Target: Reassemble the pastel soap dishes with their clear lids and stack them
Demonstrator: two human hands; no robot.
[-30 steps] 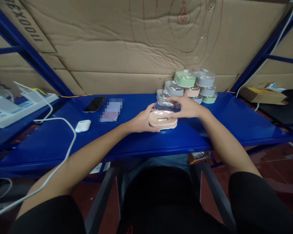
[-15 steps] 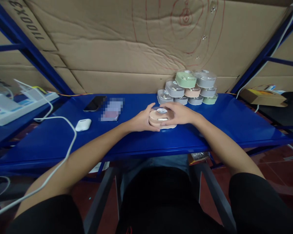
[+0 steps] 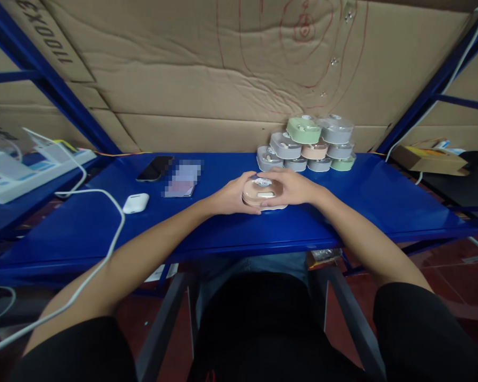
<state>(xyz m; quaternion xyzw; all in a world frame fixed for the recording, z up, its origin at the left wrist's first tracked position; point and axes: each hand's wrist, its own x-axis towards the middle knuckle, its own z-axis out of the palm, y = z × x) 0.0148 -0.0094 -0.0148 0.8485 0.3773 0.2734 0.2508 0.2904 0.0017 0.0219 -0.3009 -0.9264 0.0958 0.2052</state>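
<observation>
A peach-coloured rounded container (image 3: pixel 265 190) with a clear lid and a white sticker on top rests on the blue table (image 3: pixel 223 233). Around its left side curves my left hand (image 3: pixel 233 197), thumb and fingers pressed to the wall. My right hand (image 3: pixel 297 187) grips the opposite side, its fingers over the right of the lid. A small pale oblong piece shows on the top. Both palms hide the sides of the container. Behind it, close to my right hand, similar containers (image 3: pixel 302 130) in green, grey and peach are stacked in tiers.
To the left lie a dark phone (image 3: pixel 155 168), a blurred-out phone-like object (image 3: pixel 182 179) and a white earbud case (image 3: pixel 136 203). A white cable (image 3: pixel 117 228) hangs across the left side. Cardboard (image 3: pixel 175 63) backs the table, and an open carton (image 3: pixel 430 160) stands at right.
Both hands stay around the container, with only a slight shift of the right fingers on its lid. Nothing else has visibly moved.
</observation>
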